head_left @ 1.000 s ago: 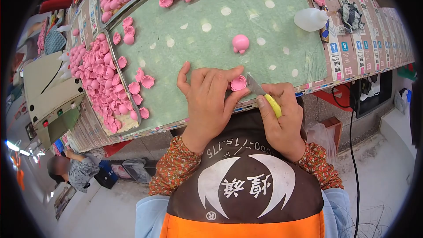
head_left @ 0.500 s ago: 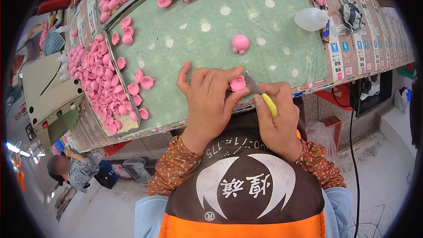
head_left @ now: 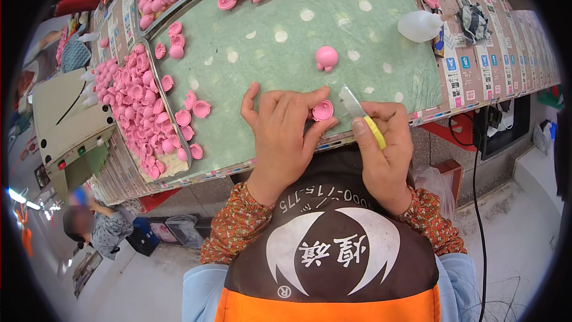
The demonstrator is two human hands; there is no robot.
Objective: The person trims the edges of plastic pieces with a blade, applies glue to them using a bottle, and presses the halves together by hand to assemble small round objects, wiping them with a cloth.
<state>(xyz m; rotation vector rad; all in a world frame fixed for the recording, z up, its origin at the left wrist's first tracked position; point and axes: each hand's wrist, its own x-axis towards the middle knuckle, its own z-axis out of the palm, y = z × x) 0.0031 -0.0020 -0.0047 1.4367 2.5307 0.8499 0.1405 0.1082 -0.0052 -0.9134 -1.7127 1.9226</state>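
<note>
Between pink cup [head_left: 322,110] and knife [head_left: 358,108] — gap

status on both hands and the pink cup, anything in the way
Left hand: holding pink cup, hollow side showing. Right hand: gripping knife, clear of cup. Only mat visible between them.

Pink cup [head_left: 323,110], hollow face in view, near a yellow-handled knife [head_left: 370,124]
</note>
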